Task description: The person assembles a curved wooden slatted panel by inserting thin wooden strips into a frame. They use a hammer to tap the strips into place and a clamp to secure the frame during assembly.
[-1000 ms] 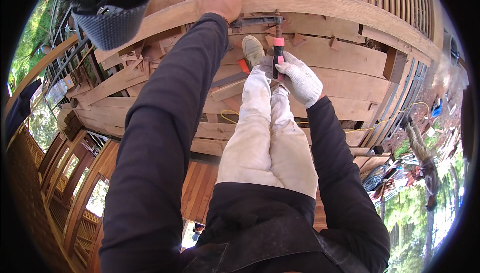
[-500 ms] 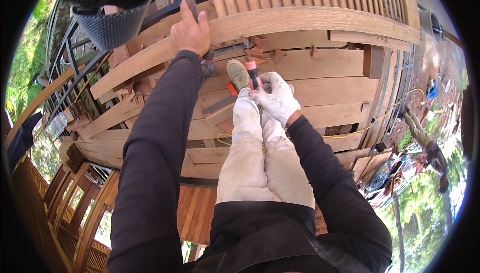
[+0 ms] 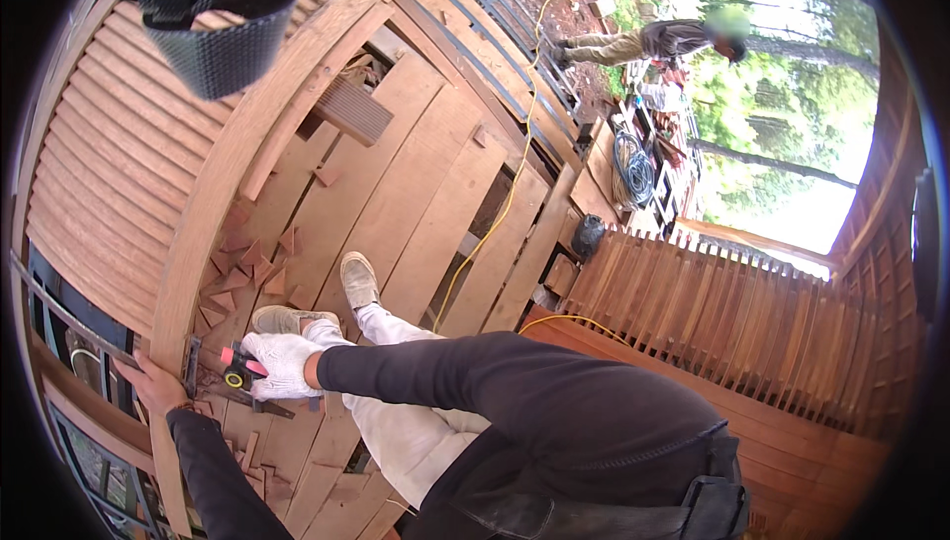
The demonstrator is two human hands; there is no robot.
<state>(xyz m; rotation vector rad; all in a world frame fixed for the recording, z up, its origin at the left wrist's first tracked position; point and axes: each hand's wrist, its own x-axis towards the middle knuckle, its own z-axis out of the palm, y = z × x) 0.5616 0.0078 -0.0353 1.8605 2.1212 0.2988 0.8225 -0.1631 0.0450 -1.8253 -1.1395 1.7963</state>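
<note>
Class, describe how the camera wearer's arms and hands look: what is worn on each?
Both sleeves are long, plain and near-black. The right hand wears a white knitted glove; the left hand is bare, with what looks like a thin wristband.

The clamp handle is pink-and-black, the cord yellow.

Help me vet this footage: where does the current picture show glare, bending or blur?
Head view: right-hand background washes out white; head view: wooden rail bows, likely from the fisheye; head view: coworker's head is blurred, but the gloved right hand looks fairly sharp.
</note>
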